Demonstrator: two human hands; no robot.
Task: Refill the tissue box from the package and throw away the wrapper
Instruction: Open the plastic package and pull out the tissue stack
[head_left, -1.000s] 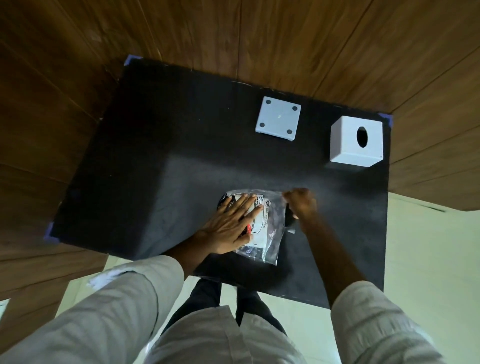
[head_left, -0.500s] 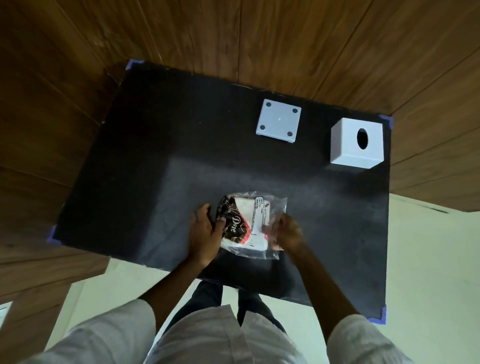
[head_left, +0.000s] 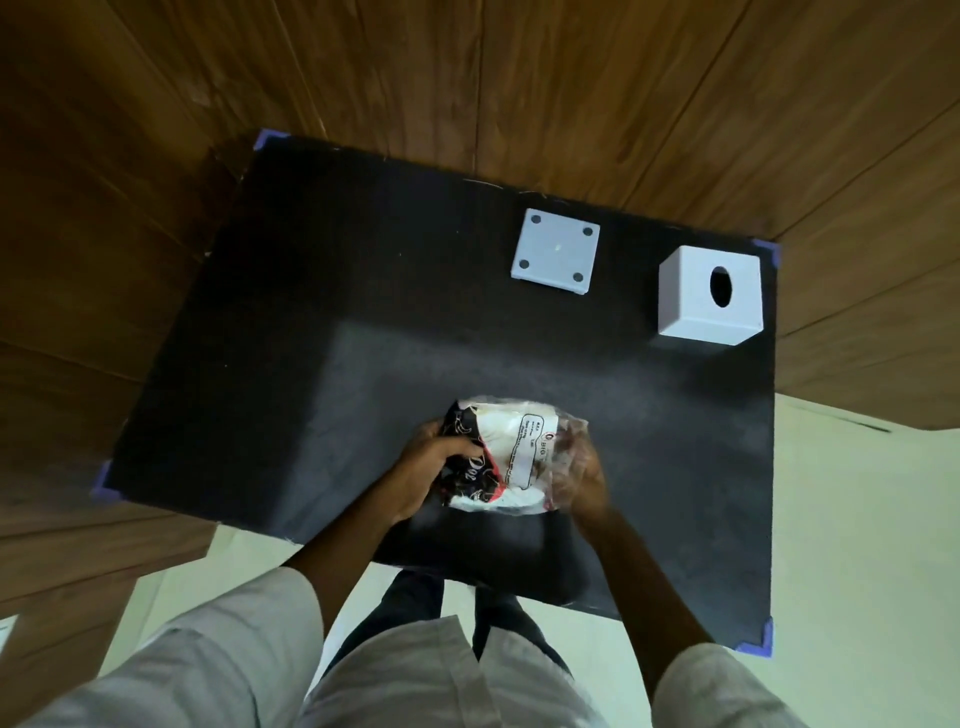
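Both hands clamp the tissue package (head_left: 511, 457) near the front-center of the black counter (head_left: 311, 338): left hand (head_left: 431, 470) grips its dark printed end, right hand (head_left: 579, 480) holds the clear-plastic end w/ fingers partly under the wrap. White tissue box (head_left: 709, 296) sits far right at the back, well apart from the pkg, w/ its square base plate (head_left: 556, 252) lying to its left.
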